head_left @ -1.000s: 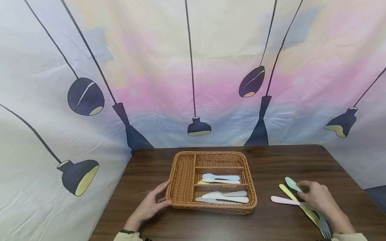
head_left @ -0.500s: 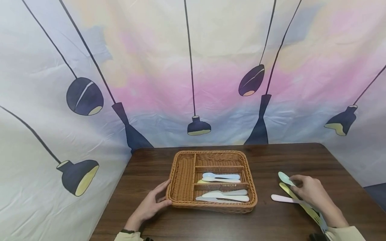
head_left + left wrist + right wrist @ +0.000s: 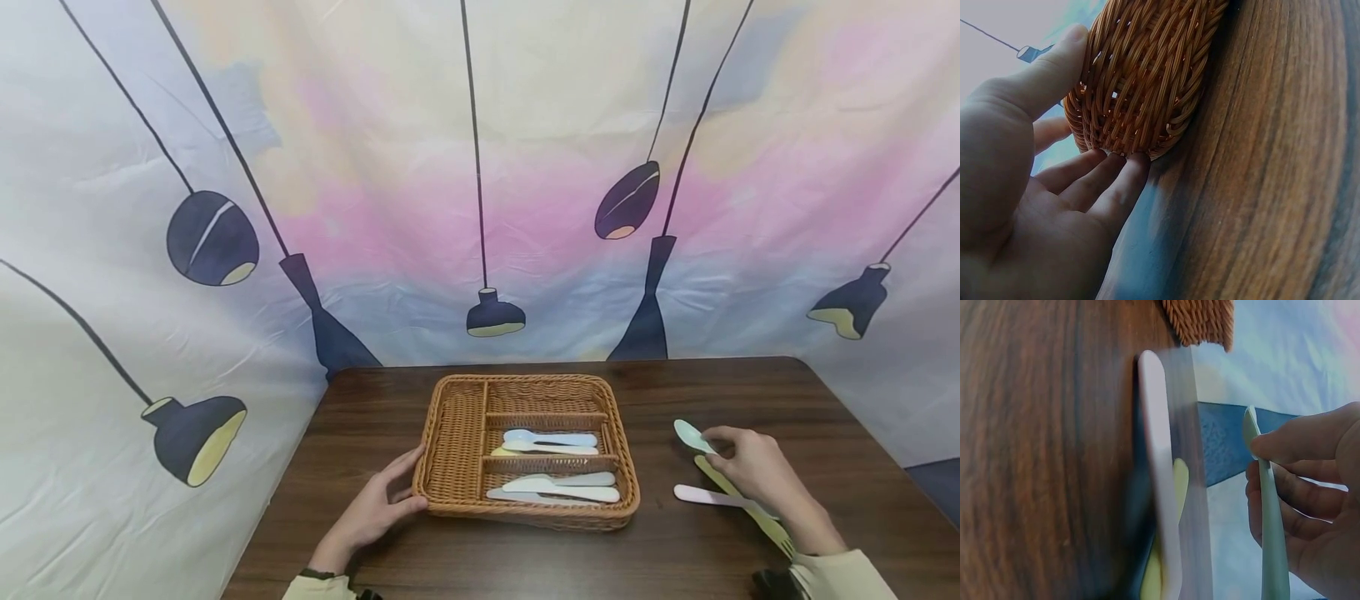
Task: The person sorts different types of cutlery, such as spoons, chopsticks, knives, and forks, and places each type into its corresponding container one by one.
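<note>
My right hand [image 3: 757,467] pinches a mint-green spoon [image 3: 688,436] between thumb and fingers, its bowl pointing left; in the right wrist view the spoon's handle [image 3: 1272,531] runs down past the palm. Below this hand, a yellow fork [image 3: 768,527] and a pink-handled knife [image 3: 705,495] lie crossed on the table. At the left front corner of a woven basket [image 3: 453,450], my left hand [image 3: 375,508] rests with relaxed fingers. The left wrist view shows its thumb and fingertips touching the wicker.
The divided basket holds a light-blue spoon [image 3: 562,439] and a cream spoon [image 3: 562,448] in its middle right compartment. Several pale knives [image 3: 577,492] lie in the front one. A patterned cloth [image 3: 555,167] hangs behind the dark wooden table [image 3: 720,392].
My right hand has moved left and away from me with the spoon, rising off the pile. A pale fork seen under the arm earlier is now out of sight. My left hand stays put.
</note>
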The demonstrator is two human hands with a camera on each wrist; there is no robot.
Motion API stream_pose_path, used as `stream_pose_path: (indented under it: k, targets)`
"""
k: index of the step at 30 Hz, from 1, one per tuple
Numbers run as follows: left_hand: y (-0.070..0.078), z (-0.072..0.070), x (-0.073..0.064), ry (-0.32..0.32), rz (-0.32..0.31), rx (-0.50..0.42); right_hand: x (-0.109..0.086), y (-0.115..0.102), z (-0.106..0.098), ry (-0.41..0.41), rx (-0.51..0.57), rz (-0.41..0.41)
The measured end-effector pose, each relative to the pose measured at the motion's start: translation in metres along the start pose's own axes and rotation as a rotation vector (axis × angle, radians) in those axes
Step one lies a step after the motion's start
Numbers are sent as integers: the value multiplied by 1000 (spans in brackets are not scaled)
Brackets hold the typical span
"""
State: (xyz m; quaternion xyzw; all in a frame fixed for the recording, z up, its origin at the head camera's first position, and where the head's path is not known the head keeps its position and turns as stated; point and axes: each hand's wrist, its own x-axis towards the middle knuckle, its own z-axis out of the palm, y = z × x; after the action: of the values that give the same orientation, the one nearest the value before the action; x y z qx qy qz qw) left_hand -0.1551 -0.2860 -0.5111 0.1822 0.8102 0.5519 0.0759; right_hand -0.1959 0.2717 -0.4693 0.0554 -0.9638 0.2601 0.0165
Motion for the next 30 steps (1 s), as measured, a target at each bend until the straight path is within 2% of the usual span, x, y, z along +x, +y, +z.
stream_pose_path:
  k: [9,17,30]
  targets:
    - [0,-1,0,-3,-1,-3,4,-14,4,27,16,-44]
    - [0,1,1,-2,17,-5,6,-18,8,48,17,-58]
    - [1,1,0,-2,14,-7,8,-22,11,16,26,-68]
